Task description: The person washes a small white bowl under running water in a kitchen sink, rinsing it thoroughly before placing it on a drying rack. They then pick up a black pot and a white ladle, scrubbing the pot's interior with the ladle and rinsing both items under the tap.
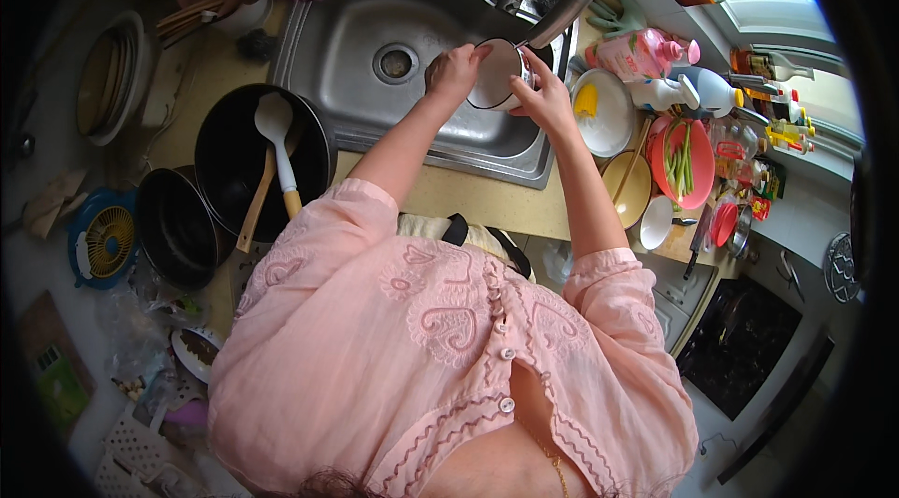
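While btwn 2 hands (453, 73) (545, 101), bowl (497, 78).

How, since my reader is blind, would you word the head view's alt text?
A person's left hand and right hand hold a pale bowl over a metal sink. A black pan stands at left; green vegetables lie in a pink basin at right.

Bare left hand (451, 74) near 12 o'clock, back of hand upward, fingers curled in, some tips hidden; bare right hand (545, 100) near 1 o'clock, thumb (522, 90) and forefinger parted in curved grip, tips toward 10 and 11; hands apart, facing each other; left forearm (405, 147) slants toward 1 o'clock, right forearm (588, 181) toward 11; both elbows under loose pale pink cloth sleeves (613, 301) with embroidery, forearms uncovered
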The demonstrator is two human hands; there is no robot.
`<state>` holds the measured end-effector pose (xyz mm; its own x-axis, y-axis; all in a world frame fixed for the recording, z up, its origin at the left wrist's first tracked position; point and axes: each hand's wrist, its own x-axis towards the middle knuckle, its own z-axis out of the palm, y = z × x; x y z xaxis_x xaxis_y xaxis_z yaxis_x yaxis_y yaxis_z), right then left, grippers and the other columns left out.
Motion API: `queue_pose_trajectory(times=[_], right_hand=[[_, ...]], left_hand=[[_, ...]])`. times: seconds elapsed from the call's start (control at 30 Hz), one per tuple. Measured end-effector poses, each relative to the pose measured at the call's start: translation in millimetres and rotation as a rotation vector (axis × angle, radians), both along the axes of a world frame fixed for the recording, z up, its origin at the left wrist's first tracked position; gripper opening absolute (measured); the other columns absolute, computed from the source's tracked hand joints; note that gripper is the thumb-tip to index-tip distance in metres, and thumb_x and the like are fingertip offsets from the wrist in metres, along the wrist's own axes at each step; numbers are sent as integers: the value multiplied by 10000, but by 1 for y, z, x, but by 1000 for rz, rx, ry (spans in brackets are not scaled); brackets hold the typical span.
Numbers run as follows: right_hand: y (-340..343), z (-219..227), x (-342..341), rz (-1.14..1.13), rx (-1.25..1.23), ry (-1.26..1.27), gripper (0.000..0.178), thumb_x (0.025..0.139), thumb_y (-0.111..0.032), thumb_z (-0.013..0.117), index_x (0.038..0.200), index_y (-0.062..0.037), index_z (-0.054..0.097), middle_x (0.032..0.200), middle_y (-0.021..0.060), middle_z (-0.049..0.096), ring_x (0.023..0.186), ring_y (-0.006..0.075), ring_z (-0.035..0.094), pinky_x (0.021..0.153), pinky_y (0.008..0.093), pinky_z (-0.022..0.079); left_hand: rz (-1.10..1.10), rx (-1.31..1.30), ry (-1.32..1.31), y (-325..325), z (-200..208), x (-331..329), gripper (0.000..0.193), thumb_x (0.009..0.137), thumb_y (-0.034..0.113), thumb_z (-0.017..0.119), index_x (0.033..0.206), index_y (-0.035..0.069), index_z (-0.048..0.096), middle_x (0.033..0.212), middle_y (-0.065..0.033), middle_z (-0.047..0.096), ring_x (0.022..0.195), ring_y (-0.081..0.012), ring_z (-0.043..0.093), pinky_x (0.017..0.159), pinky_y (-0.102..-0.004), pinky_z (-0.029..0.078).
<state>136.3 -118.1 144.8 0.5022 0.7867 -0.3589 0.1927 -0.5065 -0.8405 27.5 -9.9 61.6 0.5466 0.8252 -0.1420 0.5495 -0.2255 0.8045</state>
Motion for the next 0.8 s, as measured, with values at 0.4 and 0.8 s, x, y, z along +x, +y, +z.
queue_pose_trajectory(times=[0.4, 0.8], right_hand=[[4, -1, 11, 117, -126, 68, 754, 744, -441, 661, 1331, -55, 387, 1019, 189, 606, 831, 220, 623, 696, 317, 526], [-7, -14, 9, -97, 54, 314, 570, 801, -192, 525, 1317, -22, 352, 1126, 157, 526, 883, 258, 619, 605, 335, 580]], left_hand=[[-35, 87, -90, -10, -5, -1, 171, 850, 183, 535, 1005, 111, 532, 771, -194, 623, 780, -394, 607, 652, -464, 483], [-32, -582, -536, -13, -30, -13, 365, 870, 264, 546, 1174, 74, 476, 1054, -149, 576, 954, -229, 587, 770, -402, 490]])
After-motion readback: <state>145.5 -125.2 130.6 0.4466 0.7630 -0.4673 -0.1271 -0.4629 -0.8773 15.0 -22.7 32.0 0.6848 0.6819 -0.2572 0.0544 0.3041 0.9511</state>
